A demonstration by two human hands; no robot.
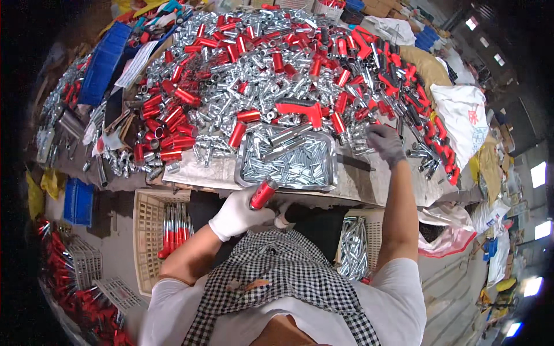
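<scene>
In a white glove, my left hand (241, 214) is closed around a red metal tube (264, 194) with a silvery end, tilted up just in front of the bench edge. My right hand (385, 143), in a grey glove, is at the right part of the heap with its fingers curled. Whatever those fingers hold, if anything, is hidden. Between my hands stands a metal tray (333, 173) of small silvery pins (294, 164), with a few longer tubes lying across its back. Behind the tray lies a red and black tool handle (300, 107).
A large heap of silvery metal parts (231, 86) and red tubes covers the bench. Red and black handles (418, 104) line its right side. Below the bench are a crate (140, 230) with red-handled tools and a crate (374, 236) of metal rods. A white sack (461, 115) lies at right.
</scene>
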